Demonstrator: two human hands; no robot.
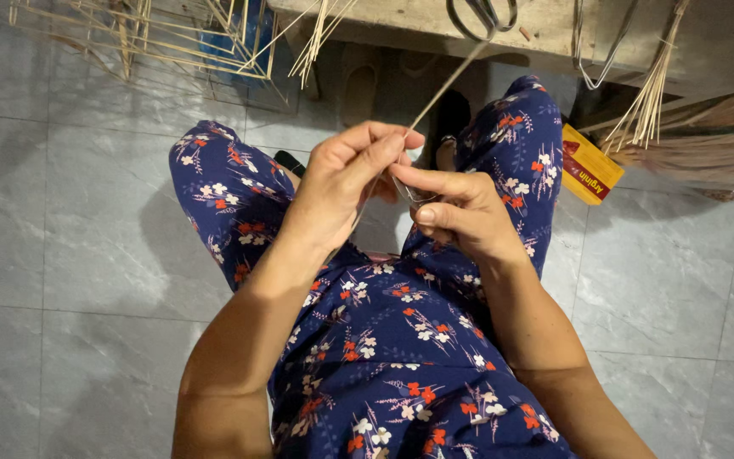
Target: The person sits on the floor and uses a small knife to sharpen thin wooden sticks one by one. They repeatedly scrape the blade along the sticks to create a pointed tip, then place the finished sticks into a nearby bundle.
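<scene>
My left hand (346, 183) pinches a thin bamboo stick (450, 83) that runs up and to the right toward a low wooden bench (409, 17). My right hand (456, 208) is closed just beside it, thumb and fingers pressed on the same stick's lower part; a small blade-like thing may lie under the fingers, but I cannot tell. Both hands meet above my lap, between knees in blue flowered cloth (392, 340).
Scissors (482, 15) lie on the bench edge. A frame of thin bamboo sticks (163, 34) stands at the upper left. Bundles of sticks (652, 93) hang at the right, with a yellow and red box (588, 166) and a straw broom (698, 140) on the grey tiled floor.
</scene>
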